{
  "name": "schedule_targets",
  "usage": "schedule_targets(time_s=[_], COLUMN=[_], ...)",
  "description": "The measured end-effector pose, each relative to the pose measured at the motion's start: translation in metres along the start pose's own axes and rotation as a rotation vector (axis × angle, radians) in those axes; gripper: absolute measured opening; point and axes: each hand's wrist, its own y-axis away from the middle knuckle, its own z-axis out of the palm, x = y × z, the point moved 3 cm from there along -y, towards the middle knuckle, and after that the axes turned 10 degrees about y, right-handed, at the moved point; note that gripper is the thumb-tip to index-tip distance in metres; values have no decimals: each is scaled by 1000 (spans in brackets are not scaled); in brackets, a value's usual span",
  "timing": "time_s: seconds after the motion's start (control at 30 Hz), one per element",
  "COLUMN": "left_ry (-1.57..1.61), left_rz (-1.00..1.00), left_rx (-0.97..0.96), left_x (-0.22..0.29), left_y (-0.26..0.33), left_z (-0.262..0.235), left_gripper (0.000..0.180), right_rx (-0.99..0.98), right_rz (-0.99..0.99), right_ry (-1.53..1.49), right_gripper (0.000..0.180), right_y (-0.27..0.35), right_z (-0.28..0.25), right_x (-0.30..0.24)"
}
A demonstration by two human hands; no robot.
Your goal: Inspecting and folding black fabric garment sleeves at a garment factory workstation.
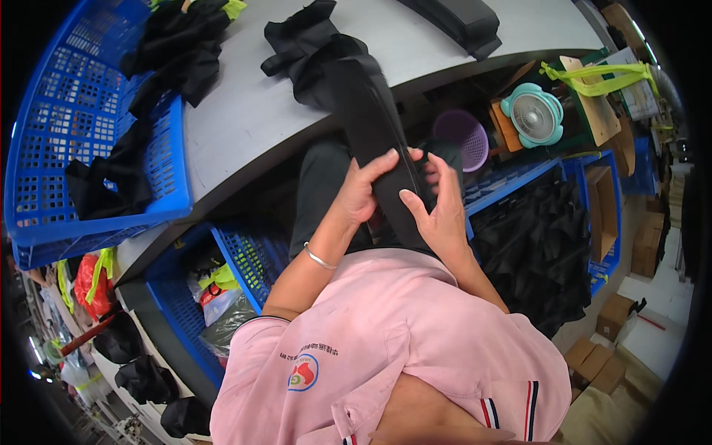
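Note:
A long black fabric piece (371,119) runs from the grey table (245,119) down to my lap. My left hand (362,191) grips its left edge, thumb across the cloth, a silver bracelet on the wrist. My right hand (439,208) clasps the right edge of the same piece, fingers curled over it. Both hands hold it just below the table's front edge. More black fabric (308,41) lies bunched on the table behind the strip.
A blue plastic crate (67,148) with black cloth sits at the table's left. Another blue crate (245,259) stands below. On the right are a purple basket (463,137), a teal fan (532,111), a bin of black fabric (541,252) and cardboard boxes (593,363).

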Motion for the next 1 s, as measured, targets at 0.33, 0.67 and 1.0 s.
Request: schedule_targets(time_s=[0.33, 0.67, 1.0], left_ry=[-1539, -1626, -1506], left_rz=[1049, 956, 1010], left_rx=[541, 124, -143], left_x=[103, 135, 108], left_y=[-30, -70, -23], left_z=[-33, 2, 38], left_gripper=[25, 43, 35], right_rx=[-363, -541, -172], right_rz=[110, 138, -32], right_ry=[-490, -121, 140], right_gripper=[48, 49, 29], right_y=[-32, -83, -97], right_z=[53, 53, 65], right_x=[29, -6, -17])
